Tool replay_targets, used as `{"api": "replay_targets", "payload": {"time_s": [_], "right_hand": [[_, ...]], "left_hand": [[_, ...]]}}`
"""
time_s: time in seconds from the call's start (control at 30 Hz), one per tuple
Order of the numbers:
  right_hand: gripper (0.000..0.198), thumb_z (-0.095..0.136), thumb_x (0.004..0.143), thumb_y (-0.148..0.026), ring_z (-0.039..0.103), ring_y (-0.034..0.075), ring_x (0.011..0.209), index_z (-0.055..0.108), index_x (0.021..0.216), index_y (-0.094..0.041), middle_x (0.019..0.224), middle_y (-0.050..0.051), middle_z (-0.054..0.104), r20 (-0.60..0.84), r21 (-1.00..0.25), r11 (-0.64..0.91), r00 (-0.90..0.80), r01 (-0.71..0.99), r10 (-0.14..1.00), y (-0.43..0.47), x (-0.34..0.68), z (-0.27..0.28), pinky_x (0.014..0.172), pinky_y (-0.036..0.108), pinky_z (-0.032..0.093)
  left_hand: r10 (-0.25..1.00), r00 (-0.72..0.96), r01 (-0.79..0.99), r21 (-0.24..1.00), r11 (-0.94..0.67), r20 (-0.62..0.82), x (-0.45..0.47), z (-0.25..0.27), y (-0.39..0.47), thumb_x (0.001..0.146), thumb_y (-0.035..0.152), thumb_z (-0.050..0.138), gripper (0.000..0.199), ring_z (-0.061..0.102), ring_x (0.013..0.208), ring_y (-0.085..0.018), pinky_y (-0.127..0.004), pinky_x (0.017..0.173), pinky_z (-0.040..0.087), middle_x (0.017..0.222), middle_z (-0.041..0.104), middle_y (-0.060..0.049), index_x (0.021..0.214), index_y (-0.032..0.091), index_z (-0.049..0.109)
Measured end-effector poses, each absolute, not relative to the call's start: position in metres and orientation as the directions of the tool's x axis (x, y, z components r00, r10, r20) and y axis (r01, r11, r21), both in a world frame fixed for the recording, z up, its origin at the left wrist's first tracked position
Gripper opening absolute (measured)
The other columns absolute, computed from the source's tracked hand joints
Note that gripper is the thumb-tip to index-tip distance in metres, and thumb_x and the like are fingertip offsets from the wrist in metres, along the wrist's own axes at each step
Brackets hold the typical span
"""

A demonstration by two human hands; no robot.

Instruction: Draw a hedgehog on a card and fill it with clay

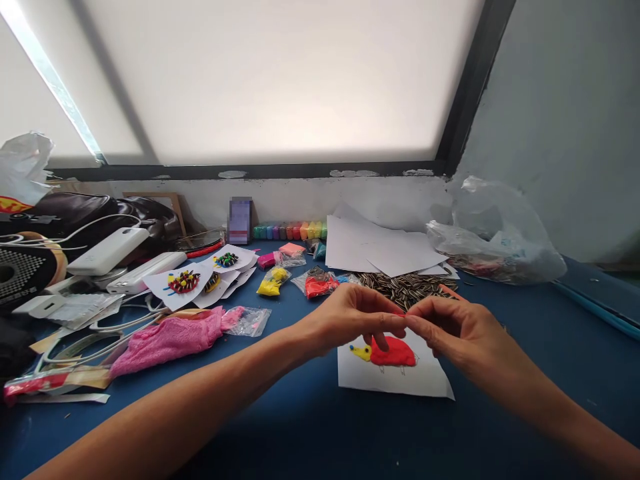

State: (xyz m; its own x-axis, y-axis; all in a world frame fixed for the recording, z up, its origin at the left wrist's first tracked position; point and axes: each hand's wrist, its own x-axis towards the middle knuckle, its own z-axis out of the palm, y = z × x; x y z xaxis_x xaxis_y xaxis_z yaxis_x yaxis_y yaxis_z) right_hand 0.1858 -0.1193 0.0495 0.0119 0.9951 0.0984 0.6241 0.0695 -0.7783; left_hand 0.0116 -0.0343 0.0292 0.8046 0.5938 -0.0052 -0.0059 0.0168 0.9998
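My left hand (350,317) and my right hand (457,327) meet fingertip to fingertip above a white paper (360,379). Both are closed in a pinch. A trace of red shows at the joined fingertips, but what they hold is too small to make out. On the paper below is an animal figure with a red clay body (397,353) and a yellow clay head (361,352), which has dark dots for eye and nose. Pencil-drawn legs show under the body. My left fingers cover part of the red clay. Behind my hands lies a heap of striped sunflower seeds (400,288).
Bags of yellow clay (273,283) and red clay (320,285) lie behind. Finished figures on paper (184,283), a pink cloth (173,340) and white cables are at left. White sheets (375,243), a phone (240,220), a clay set (290,231) and a plastic bag (505,233) line the back.
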Motion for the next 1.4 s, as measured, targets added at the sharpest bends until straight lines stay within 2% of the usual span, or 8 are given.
{"api": "replay_targets", "payload": {"time_s": [0.17,0.5,0.6,0.67,0.77,0.93,1.13,1.4], "right_hand": [[0.036,0.052,0.087,-0.054,0.047,0.013,0.055,0.069,0.081,-0.022,0.061,-0.001,0.055,0.08,-0.783,0.076,-0.021,0.617,0.997,-0.119,0.189,0.051,0.047,0.024,0.04],[0.034,0.057,0.084,-0.054,0.058,0.017,0.065,0.071,0.081,-0.024,0.069,0.002,0.064,0.074,-0.773,0.06,-0.005,0.631,0.997,-0.117,0.192,0.049,0.055,0.026,0.045],[0.033,0.054,0.084,-0.052,0.058,0.017,0.066,0.069,0.076,-0.023,0.071,0.002,0.065,0.003,-0.678,0.005,-0.004,0.735,1.0,-0.112,0.199,0.05,0.055,0.026,0.043],[0.031,0.054,0.082,-0.048,0.056,0.017,0.063,0.068,0.073,-0.022,0.067,0.002,0.063,-0.073,-0.587,-0.025,-0.022,0.81,0.997,-0.109,0.203,0.049,0.054,0.027,0.041],[0.029,0.052,0.081,-0.043,0.055,0.017,0.062,0.069,0.072,-0.02,0.066,0.003,0.063,-0.145,-0.514,-0.047,-0.033,0.857,0.989,-0.106,0.206,0.045,0.053,0.027,0.039],[0.027,0.051,0.079,-0.038,0.053,0.017,0.061,0.068,0.07,-0.02,0.065,0.003,0.063,-0.16,-0.469,-0.057,-0.021,0.881,0.987,-0.106,0.205,0.04,0.05,0.026,0.035],[0.028,0.049,0.08,-0.04,0.055,0.018,0.059,0.068,0.07,-0.021,0.064,0.003,0.064,-0.136,-0.431,-0.091,0.035,0.898,0.99,-0.107,0.201,0.041,0.049,0.027,0.035],[0.025,0.049,0.08,-0.036,0.056,0.018,0.058,0.063,0.065,-0.022,0.064,0.003,0.065,-0.09,-0.394,-0.086,0.055,0.915,0.994,-0.106,0.199,0.036,0.051,0.029,0.037]], "left_hand": [[0.631,0.775,0.023,0.999,-0.042,0.009,0.011,0.03,-0.032,0.079,0.042,0.069,0.031,0.06,0.055,-0.008,-0.02,0.051,0.039,0.071,0.067,-0.003,0.082,0.011,0.068],[0.536,0.844,0.139,0.975,-0.175,-0.024,0.007,0.033,-0.028,0.089,0.044,0.053,0.036,0.062,0.058,-0.009,-0.022,0.053,0.042,0.084,0.07,-0.007,0.088,0.012,0.07],[0.652,0.757,0.231,0.921,-0.313,0.031,0.003,0.027,-0.016,0.088,0.035,0.053,0.032,0.062,0.061,-0.011,-0.022,0.054,0.044,0.087,0.071,-0.007,0.107,0.013,0.067],[0.716,0.691,0.324,0.843,-0.429,0.099,-0.001,0.022,-0.006,0.081,0.025,0.059,0.026,0.061,0.067,-0.012,-0.023,0.059,0.046,0.086,0.07,-0.007,0.102,0.013,0.068],[0.592,0.805,0.327,0.804,-0.497,0.039,-0.009,0.02,0.004,0.075,0.019,0.061,0.034,0.061,0.083,-0.016,-0.025,0.07,0.048,0.098,0.067,-0.007,0.109,0.014,0.065],[0.471,0.875,0.396,0.726,-0.563,-0.112,-0.016,0.029,0.002,0.065,0.036,0.077,0.065,0.055,0.103,-0.022,-0.03,0.082,0.047,0.115,0.059,-0.008,0.123,0.018,0.055],[0.455,0.875,0.457,0.587,-0.668,-0.164,-0.013,0.03,-0.003,0.064,0.043,0.076,0.062,0.052,0.103,-0.023,-0.029,0.084,0.044,0.117,0.053,-0.007,0.118,0.019,0.06],[0.41,0.91,0.385,0.505,-0.772,-0.067,-0.006,0.029,-0.021,0.067,0.045,0.075,0.061,0.043,0.117,-0.029,-0.038,0.098,0.037,0.128,0.048,-0.011,0.119,0.018,0.059]]}}
